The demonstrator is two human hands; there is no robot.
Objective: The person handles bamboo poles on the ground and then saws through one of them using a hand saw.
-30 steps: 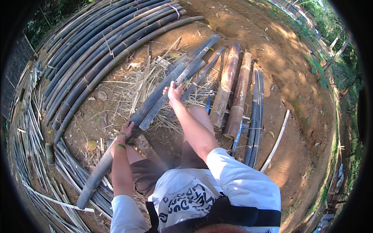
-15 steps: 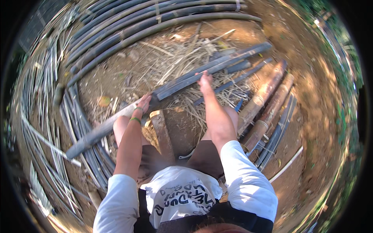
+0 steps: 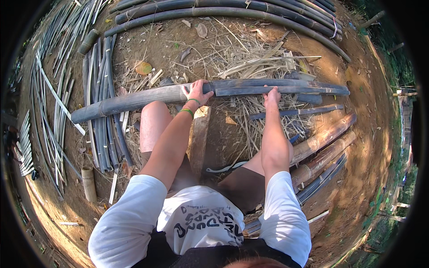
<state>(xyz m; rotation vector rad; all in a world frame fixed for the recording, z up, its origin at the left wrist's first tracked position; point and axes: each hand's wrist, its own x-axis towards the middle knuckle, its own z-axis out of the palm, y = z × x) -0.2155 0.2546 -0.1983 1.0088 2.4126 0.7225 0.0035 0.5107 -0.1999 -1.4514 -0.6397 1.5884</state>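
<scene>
A long dark bamboo pole (image 3: 134,102) lies across in front of my knees, nearly level. Its left part is round and whole; the right part looks split lengthwise, with a long narrow strip (image 3: 304,90) along its near side. My left hand (image 3: 196,92) grips the round part close to the dark ring where the split part begins, its thumb apart from the fingers. Farther right, my right hand (image 3: 271,97) closes around the near edge of the strip, the fingertips partly hidden. Below the pole, a wooden block (image 3: 199,138) stands between my legs.
Thick bamboo poles (image 3: 223,12) lie along the far side. Split dark strips (image 3: 105,107) and thin slats (image 3: 58,89) are piled at left. Pale shavings (image 3: 259,62) cover ground beyond the pole. Brown bamboo lengths (image 3: 326,138) lie at right, and a short bamboo piece (image 3: 89,184) at lower left.
The view has turned, so the pole goes from slanting up to the right to nearly level. Both hands remain on it, the left close to the dark ring.
</scene>
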